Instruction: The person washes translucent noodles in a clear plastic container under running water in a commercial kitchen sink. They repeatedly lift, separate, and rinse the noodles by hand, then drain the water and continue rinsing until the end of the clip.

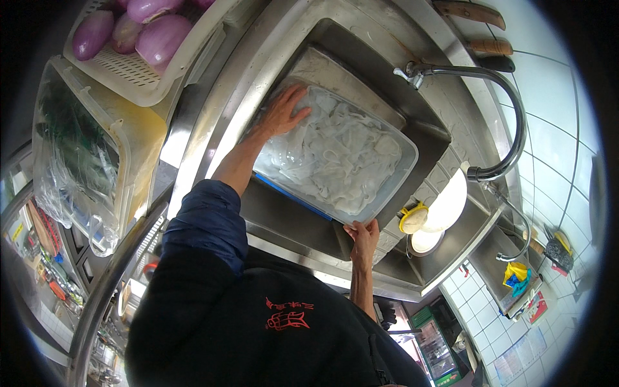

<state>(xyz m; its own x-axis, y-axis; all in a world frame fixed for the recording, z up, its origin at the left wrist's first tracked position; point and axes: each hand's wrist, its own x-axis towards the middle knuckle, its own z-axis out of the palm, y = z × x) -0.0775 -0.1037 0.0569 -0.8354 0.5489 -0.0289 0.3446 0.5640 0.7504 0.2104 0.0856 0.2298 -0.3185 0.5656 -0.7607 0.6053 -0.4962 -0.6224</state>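
A translucent plastic tub (410, 162) sits tilted in the stainless steel sink (290, 230). It holds water and a mass of pale, whitish, thin folded strips (346, 150), whose exact kind I cannot tell. My left hand (285, 111) lies at the tub's upper left end, fingers spread over the edge of the contents; part of the palm side is hidden. At the near corner, my right hand (363, 234) pinches the tub's rim between thumb and fingers. A blue strip (292, 197) shows along the tub's near side.
A curved chrome faucet (520, 106) arches beyond the sink's right side. White bowls (447, 203) and a yellow-edged scrubbing pad (414, 217) are in the neighbouring basin. Red onions (163, 41) fill a perforated basket (123, 72) at upper left, above a plastic-wrapped bin (80, 140). Wooden-handled knives (491, 47) hang on the tiled wall.
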